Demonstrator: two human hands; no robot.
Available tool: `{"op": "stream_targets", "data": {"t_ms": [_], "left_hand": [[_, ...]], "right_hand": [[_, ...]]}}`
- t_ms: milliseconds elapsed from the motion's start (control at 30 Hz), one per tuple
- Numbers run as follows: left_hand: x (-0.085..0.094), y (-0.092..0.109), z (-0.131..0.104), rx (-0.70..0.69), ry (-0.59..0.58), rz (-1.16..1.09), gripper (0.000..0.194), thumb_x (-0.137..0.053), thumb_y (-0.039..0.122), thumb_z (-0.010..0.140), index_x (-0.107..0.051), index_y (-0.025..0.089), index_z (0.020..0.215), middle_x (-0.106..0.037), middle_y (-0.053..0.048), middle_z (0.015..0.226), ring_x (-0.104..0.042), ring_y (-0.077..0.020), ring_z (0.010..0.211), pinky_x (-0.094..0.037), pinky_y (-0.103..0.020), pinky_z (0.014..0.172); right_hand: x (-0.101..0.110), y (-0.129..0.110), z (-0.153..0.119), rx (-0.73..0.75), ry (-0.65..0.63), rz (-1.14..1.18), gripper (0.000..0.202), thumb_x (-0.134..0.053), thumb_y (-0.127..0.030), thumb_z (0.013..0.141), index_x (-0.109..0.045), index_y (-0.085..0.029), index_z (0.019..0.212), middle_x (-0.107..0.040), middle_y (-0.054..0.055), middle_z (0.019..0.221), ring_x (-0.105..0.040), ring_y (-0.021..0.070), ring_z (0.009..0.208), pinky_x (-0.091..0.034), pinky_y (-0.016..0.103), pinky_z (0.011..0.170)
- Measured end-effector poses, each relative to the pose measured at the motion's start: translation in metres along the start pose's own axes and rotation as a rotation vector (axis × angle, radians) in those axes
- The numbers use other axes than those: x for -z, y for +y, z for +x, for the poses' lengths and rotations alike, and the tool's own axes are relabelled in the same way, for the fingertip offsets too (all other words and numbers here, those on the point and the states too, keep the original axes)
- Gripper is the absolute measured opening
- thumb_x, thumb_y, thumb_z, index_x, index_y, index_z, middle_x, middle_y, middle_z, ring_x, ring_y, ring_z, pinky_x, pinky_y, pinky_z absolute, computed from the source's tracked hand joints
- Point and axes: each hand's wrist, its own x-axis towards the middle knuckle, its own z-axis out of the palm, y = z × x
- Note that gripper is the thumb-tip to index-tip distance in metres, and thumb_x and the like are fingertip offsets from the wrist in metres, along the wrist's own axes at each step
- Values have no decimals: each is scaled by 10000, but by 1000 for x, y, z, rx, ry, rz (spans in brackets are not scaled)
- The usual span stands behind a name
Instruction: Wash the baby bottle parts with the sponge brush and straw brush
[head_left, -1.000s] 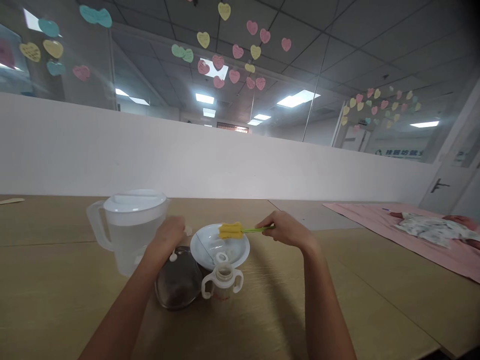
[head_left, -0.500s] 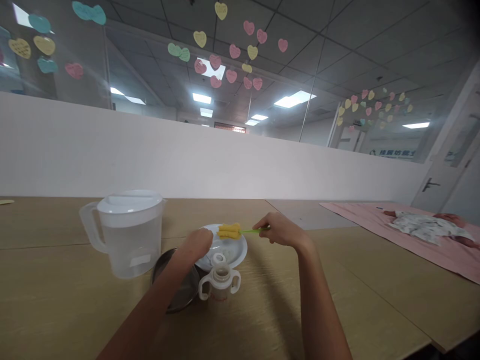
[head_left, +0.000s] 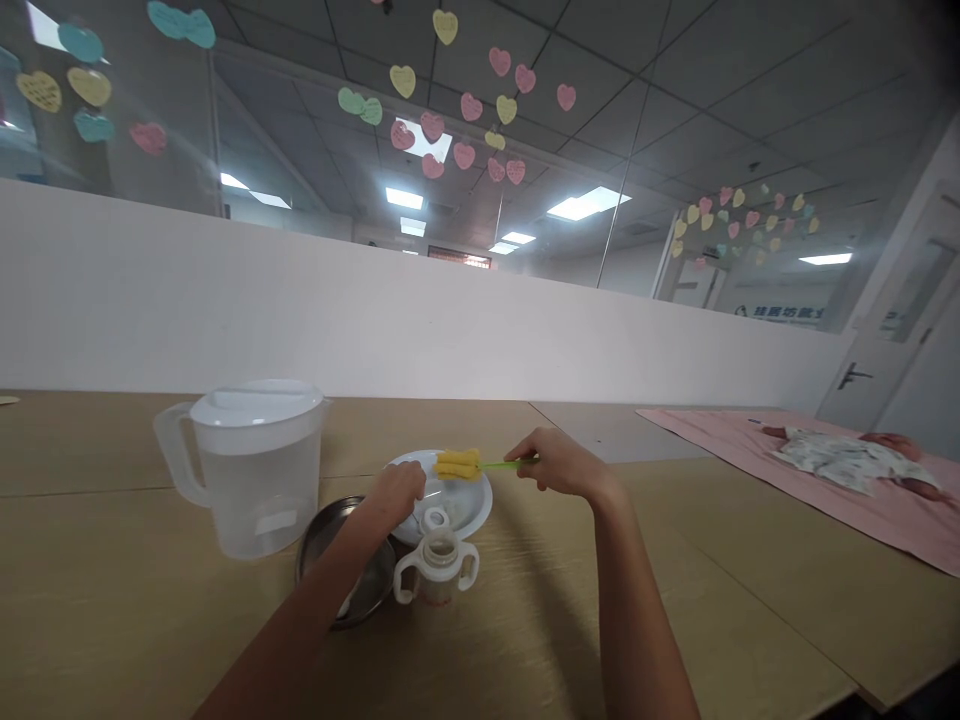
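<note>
My right hand [head_left: 559, 462] is closed around the thin green handle of a yellow sponge brush [head_left: 457, 464]. The sponge head is over the far side of a white plate [head_left: 480, 505]. At the plate's left side my left hand [head_left: 397, 492] has its fingers curled; whatever they hold, if anything, is hidden. A small white ring-shaped cap [head_left: 435, 518] sits at the plate's near edge. Just in front stands an uncapped baby bottle [head_left: 439, 565] with two white handles. Under my left forearm, partly covered, is a round metal bowl [head_left: 375, 590].
A large lidded plastic pitcher [head_left: 262, 480] of clear liquid stands on the left of the wooden table [head_left: 510, 640]. At the right, a doll-like figure [head_left: 840, 460] in a patterned garment lies on a pink cloth [head_left: 720, 440]. A white wall [head_left: 420, 330] runs behind the table.
My left hand has shifted very slightly, its fingers a little more visible at the plate. The brush and my right hand stay almost where they were. The view has moved slightly.
</note>
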Motion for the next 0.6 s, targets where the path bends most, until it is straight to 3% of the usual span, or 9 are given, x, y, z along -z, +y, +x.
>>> {"op": "stream_targets", "data": {"t_ms": [200, 300, 433, 600], "left_hand": [[-6, 5, 0, 52, 33, 42, 288, -508, 41, 677, -594, 172, 919, -602, -124, 999, -538, -264, 974, -356, -367, 849], [-7, 9, 0, 105, 70, 5, 128, -496, 136, 744, -616, 158, 783, -630, -136, 869, -572, -275, 887, -371, -372, 800], [6, 13, 2, 168, 175, -104, 251, -430, 252, 803, -575, 164, 618, -627, -126, 748, -573, -262, 802, -367, -370, 759], [25, 13, 1, 235, 272, -360, 257, -484, 379, 752, -554, 167, 624, -614, -83, 727, -561, -236, 778, -393, -337, 728]], "right_hand": [[0, 1, 1, 1, -5, 18, 338, -510, -90, 696, -672, -140, 988, -656, 46, 743, -542, 82, 500, -379, 182, 468], [-1, 1, 1, 0, 0, 22, 333, -511, -93, 695, -672, -135, 983, -653, 45, 723, -544, 83, 502, -375, 177, 462], [-1, 1, 1, -9, -5, 51, 343, -512, -88, 697, -662, -132, 1003, -658, 51, 780, -537, 71, 494, -365, 164, 444], [1, 2, 0, 26, -1, 100, 347, -504, -96, 712, -656, -135, 1021, -646, 47, 773, -507, 63, 480, -341, 159, 408]]}}
